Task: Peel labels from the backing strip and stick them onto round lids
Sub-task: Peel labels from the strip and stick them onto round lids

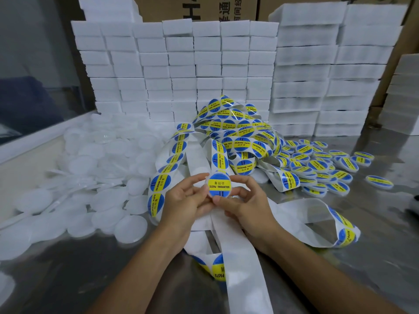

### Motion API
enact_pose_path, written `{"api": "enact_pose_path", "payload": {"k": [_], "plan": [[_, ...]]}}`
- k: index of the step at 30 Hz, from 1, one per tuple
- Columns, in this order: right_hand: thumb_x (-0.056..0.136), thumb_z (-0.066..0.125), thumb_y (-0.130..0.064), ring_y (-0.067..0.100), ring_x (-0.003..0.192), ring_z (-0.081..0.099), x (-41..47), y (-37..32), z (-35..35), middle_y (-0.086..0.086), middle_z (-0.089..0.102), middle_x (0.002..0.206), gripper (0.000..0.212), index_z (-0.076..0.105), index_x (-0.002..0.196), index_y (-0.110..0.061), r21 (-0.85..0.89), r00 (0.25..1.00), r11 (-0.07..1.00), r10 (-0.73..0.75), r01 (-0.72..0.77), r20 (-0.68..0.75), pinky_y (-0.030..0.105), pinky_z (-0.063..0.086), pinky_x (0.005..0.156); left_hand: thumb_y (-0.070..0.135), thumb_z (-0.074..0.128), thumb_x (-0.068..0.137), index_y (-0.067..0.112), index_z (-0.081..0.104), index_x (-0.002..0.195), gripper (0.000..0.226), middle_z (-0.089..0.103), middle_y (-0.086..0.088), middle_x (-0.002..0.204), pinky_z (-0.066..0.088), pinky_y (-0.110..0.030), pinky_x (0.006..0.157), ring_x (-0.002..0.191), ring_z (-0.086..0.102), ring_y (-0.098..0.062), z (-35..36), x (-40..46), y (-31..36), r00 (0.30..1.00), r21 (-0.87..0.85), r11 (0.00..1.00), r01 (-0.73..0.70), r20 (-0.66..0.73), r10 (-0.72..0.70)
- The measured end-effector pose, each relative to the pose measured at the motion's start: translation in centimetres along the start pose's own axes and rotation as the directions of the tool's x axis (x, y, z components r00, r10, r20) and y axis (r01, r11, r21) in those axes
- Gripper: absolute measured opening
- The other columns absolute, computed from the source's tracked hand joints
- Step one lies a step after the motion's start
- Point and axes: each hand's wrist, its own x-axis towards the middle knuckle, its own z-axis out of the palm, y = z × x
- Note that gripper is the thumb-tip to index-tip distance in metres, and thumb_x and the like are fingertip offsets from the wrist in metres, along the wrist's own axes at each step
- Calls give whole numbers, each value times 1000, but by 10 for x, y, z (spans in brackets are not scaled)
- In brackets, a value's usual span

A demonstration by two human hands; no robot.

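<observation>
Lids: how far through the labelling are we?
Done: a heap of labelled lids lies right. In hand: both the left hand and right hand hold one lid, label on. Left: a large pile of bare white lids and a tangled label strip.

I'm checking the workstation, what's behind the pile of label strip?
Behind the pile of label strip stands a wall of stacked white boxes, with brown cartons behind those. The strip covers the lowest boxes in the middle, so what is there cannot be seen.
</observation>
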Motion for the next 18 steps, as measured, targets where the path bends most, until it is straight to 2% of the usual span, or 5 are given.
{"api": "enact_pose_path", "payload": {"k": [4, 7, 9, 13, 18], "plan": [[83, 74, -4, 19, 62, 63, 2, 0, -4, 10, 68, 73, 23, 62, 102, -11, 143, 999, 989, 34, -33, -5, 25, 53, 57, -3, 57, 92, 7, 66, 108, 21, 74, -18, 91, 61, -35, 71, 85, 74, -31, -3, 1, -3, 999, 14, 1000, 26, 18, -26], [94, 63, -10, 15, 57, 61, 2, -2, -2, 17, 70, 78, 5, 64, 98, -7, 146, 999, 989, 29, -23, -36, 24, 53, 53, -5, 58, 90, 5, 64, 107, 21, 74, -18, 90, 60, -32, 66, 81, 74, -33, -4, 2, -2, 999, 7, 999, 33, 40, -33], [96, 61, -13, 13, 55, 59, 1, -2, 0, 14, 70, 76, 8, 63, 102, -7, 67, 998, 998, -12, 15, -55, 23, 51, 52, -7, 59, 88, 5, 65, 106, 22, 74, -18, 88, 59, -30, 64, 81, 74, -33, -3, 1, -2, 998, -7, 1000, 30, 50, -30], [86, 75, -17, 9, 53, 60, -4, -1, 2, -5, 66, 62, 30, 60, 112, -19, -101, 995, 990, -103, 102, 2, 17, 47, 51, -11, 63, 83, 4, 66, 99, 23, 72, -16, 79, 61, -33, 69, 83, 74, -31, -3, -1, -5, 998, -47, 999, 7, 56, -5], [94, 65, -20, 11, 46, 58, -3, -5, 0, 7, 70, 61, 22, 58, 108, -6, -25, 999, 1000, -12, 11, -44, 19, 45, 44, -8, 65, 80, 5, 67, 99, 24, 72, -13, 74, 60, -31, 68, 78, 74, -29, -5, -1, -5, 994, -3, 1000, 23, 111, -23]]}}
